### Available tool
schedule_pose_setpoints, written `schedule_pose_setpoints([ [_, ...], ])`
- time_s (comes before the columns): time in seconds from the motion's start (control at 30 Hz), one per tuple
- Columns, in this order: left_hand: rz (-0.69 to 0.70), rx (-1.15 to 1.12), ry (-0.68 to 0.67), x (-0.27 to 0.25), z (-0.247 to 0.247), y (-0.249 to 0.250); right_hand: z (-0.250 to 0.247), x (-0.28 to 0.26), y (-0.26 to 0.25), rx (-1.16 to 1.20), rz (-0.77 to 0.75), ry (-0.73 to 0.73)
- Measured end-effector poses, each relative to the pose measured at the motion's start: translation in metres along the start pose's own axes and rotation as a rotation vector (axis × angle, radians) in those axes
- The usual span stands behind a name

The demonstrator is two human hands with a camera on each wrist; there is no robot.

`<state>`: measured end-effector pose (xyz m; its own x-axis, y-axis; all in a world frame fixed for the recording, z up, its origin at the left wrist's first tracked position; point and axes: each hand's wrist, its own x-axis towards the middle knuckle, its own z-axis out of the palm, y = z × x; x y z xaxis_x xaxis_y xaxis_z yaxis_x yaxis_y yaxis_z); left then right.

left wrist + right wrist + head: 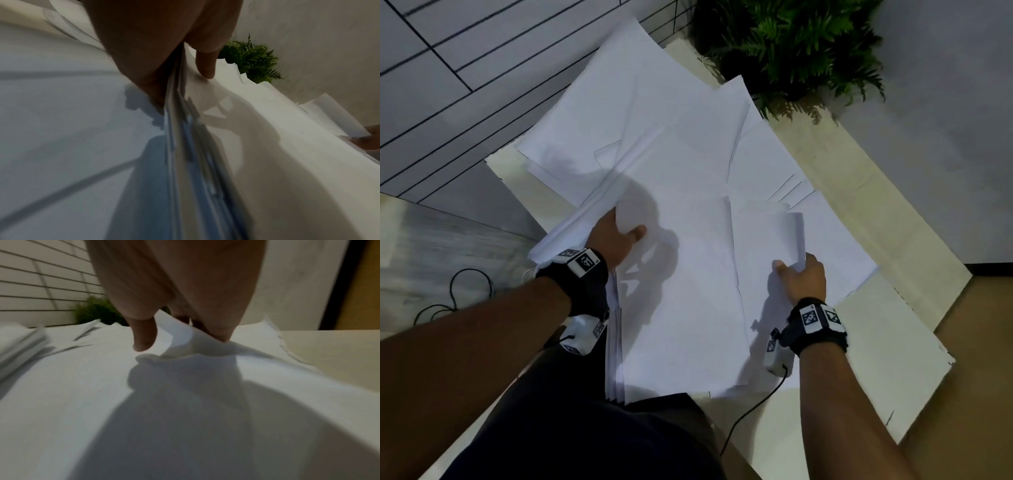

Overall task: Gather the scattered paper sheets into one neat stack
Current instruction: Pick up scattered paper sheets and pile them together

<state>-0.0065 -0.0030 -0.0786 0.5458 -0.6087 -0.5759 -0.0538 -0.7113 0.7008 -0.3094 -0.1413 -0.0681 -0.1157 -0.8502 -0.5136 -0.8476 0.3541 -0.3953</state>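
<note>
White paper sheets (637, 113) lie fanned and overlapping across a cream table (887, 342). My left hand (625, 231) grips the left edge of a thick bundle of sheets (681, 308), thumb on top and fingers hidden beneath. The left wrist view shows the bundle's layered edges (185, 129) pinched under my thumb (206, 68). My right hand (796, 269) pinches the near edge of a single sheet (787, 233) that curls upward. In the right wrist view that lifted sheet (176, 337) sits between thumb (144, 340) and fingers.
A green fern-like plant (801, 44) stands at the table's far corner, next to the farthest sheets. A thin black cable (756, 407) runs over the table's near edge from my right wrist. Grey tiled floor (448, 68) lies to the left, with a looped cable (458, 291).
</note>
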Motion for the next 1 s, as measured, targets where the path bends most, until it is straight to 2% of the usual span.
schedule_pose_setpoints([
  [0.23,0.039,0.098,-0.063,-0.003,0.002,-0.008,0.009,-0.009,-0.015,-0.029,-0.062,-0.021],
  [0.33,0.044,0.131,-0.062,-0.003,0.004,-0.008,0.007,-0.011,-0.018,-0.068,-0.053,-0.077],
  [0.5,0.032,0.177,-0.04,0.001,0.006,-0.008,-0.002,-0.02,-0.018,-0.025,-0.14,-0.08],
  [0.63,0.022,0.196,-0.051,0.004,0.005,-0.009,-0.021,-0.025,-0.013,0.06,-0.168,0.074],
  [0.8,0.016,0.189,-0.027,0.002,0.007,-0.008,-0.049,-0.016,0.016,0.058,0.005,0.273],
  [0.93,-0.001,0.185,-0.019,0.0,0.007,-0.008,-0.059,-0.019,0.038,0.077,0.072,0.36],
  [1.0,-0.002,0.182,-0.02,0.0,0.007,-0.007,-0.058,-0.023,0.043,0.111,0.066,0.346],
])
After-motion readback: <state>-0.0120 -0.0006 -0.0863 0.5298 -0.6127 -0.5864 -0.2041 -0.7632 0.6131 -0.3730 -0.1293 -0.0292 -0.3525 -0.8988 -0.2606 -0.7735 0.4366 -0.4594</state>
